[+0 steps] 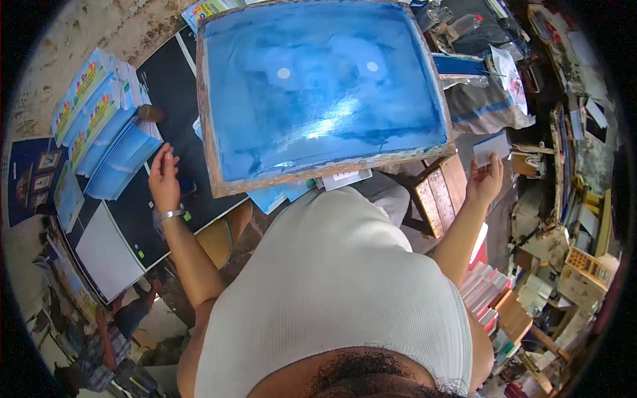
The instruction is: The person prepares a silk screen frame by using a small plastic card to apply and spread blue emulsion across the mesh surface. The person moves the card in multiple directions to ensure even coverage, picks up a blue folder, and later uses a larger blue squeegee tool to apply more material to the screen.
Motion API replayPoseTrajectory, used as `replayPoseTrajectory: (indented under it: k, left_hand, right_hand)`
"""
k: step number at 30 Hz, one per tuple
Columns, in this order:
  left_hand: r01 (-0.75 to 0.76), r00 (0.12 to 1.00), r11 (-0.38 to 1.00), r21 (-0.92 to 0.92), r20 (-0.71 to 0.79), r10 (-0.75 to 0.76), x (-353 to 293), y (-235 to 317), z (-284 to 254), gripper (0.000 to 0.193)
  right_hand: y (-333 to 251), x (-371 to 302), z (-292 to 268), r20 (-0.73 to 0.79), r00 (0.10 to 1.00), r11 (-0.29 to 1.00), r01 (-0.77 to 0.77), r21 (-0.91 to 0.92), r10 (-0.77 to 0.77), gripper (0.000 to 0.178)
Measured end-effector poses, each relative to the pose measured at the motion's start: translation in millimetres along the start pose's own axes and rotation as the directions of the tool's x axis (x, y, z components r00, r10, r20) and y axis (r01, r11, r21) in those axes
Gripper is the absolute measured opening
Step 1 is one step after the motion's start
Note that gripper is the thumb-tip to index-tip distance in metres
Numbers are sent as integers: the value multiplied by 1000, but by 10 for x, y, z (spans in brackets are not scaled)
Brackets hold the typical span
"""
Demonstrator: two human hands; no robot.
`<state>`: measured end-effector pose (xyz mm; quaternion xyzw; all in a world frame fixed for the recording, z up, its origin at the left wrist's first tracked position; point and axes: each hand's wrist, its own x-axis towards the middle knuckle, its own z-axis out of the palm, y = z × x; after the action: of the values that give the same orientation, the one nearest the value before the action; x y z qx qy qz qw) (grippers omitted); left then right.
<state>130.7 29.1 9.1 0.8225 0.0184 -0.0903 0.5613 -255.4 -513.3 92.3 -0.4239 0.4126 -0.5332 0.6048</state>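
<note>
In front of me lies a screen-printing frame point(312, 99) with blue-stained mesh, worn wooden edges and two pale round spots. My left hand point(165, 176) hovers left of the frame, its fingers loosely bent and apart, with nothing in them. Beside it stands a fanned stack of blue booklets point(123, 159). Out to the right, my right hand point(486, 179) pinches a pale grey-blue rectangular card point(492, 147) between thumb and fingers. Blue printed sheets point(275, 198) stick out below the frame's near edge.
More booklets with colourful covers point(93, 99) pile up at the far left, near a brown cylindrical object point(152, 113). A wooden stool point(441, 192) stands at the right, above red-and-white stacks point(484, 292). Clutter fills the right side. Another person point(106, 351) is at lower left.
</note>
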Motion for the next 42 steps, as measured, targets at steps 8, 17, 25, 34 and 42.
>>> replayPoseTrajectory:
  k: [8, 17, 25, 34, 42]
  left_hand:
    - [55, 997, 997, -49, 53, -52, -63, -190, 43, 39]
    - [101, 989, 985, -139, 118, -85, -27, -20, 138, 40]
    - [128, 979, 972, -199, 181, -92, 178, 348, 224, 48]
    - [188, 962, 964, -188, 231, -143, 142, 433, 384, 54]
    - [246, 940, 937, -249, 297, -168, 16, 316, 406, 66]
  right_hand:
    - [214, 51, -166, 9, 996, 994, -87, 61, 87, 8]
    - [193, 367, 49, 55, 989, 989, -140, 46, 137, 13]
    - [214, 724, 598, 191, 956, 972, -233, 38, 222, 7]
    - [149, 700, 722, 278, 940, 977, -168, -129, 198, 12]
    - [42, 1058, 1251, 607, 781, 736, 495, -462, -144, 24]
